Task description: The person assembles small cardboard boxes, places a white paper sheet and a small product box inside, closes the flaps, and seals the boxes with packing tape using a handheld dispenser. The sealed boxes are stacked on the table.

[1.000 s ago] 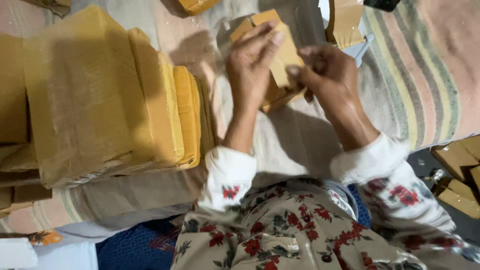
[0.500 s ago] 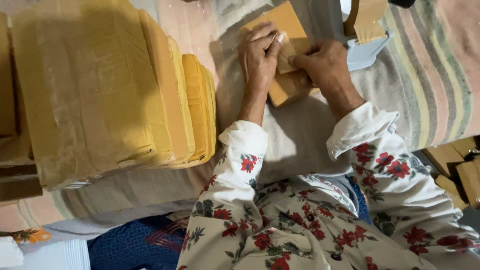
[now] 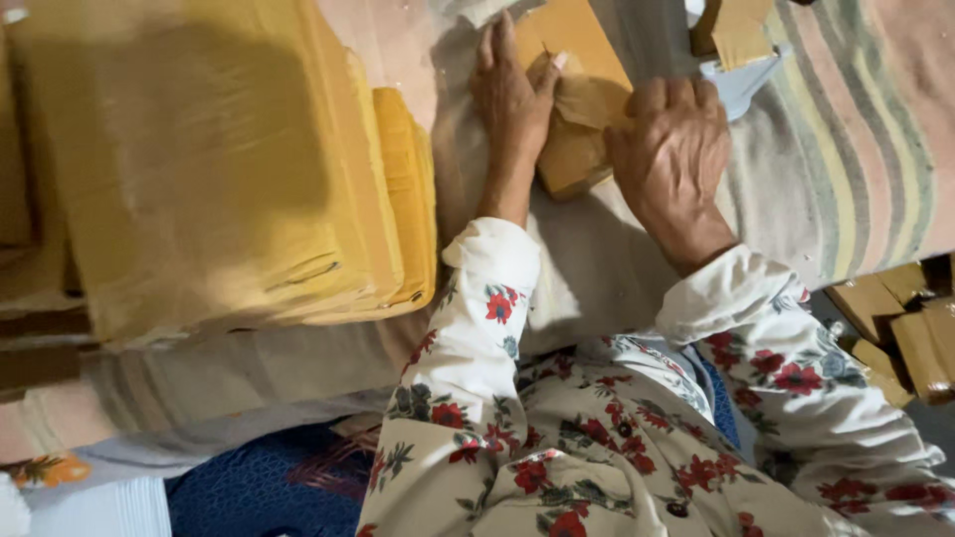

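Note:
A small brown paper-wrapped packet lies on a pale cloth in front of me. My left hand presses flat on its left side, thumb on a folded paper flap. My right hand rests on its right side, fingers curled over the paper fold. Both sleeves are white with red flowers.
A large stack of yellow-brown paper sheets fills the left. A striped blanket lies at the right. Brown packets sit at the lower right, and a brown paper piece with a pale blue item lies beyond my right hand.
The packet has come down from being held up between my hands onto the cloth. Both hands now press on it, and the view has shifted closer.

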